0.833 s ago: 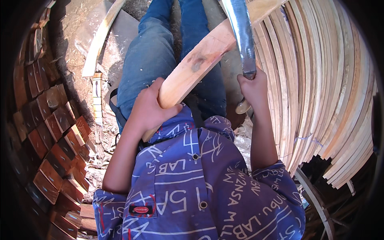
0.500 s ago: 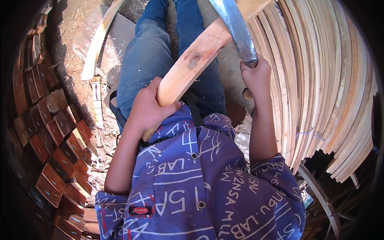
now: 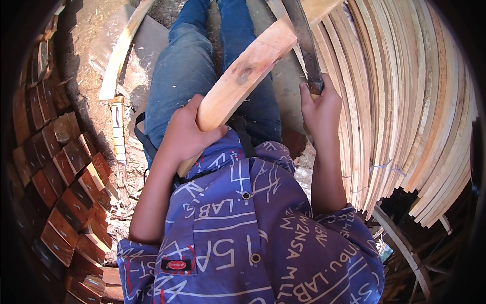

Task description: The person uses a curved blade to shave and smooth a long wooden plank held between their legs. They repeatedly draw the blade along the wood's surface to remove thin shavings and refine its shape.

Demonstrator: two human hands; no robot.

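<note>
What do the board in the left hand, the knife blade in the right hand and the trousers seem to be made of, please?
Board: bare wood, judging by its pale tan face and dark knot-like mark. Knife blade: probably steel, given its dark, dull metallic look. Trousers: likely denim, from their faded blue cloth.

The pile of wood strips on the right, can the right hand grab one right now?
Probably not without letting go: the right hand looks near the wood strips, but it's holding the long blade.
</note>
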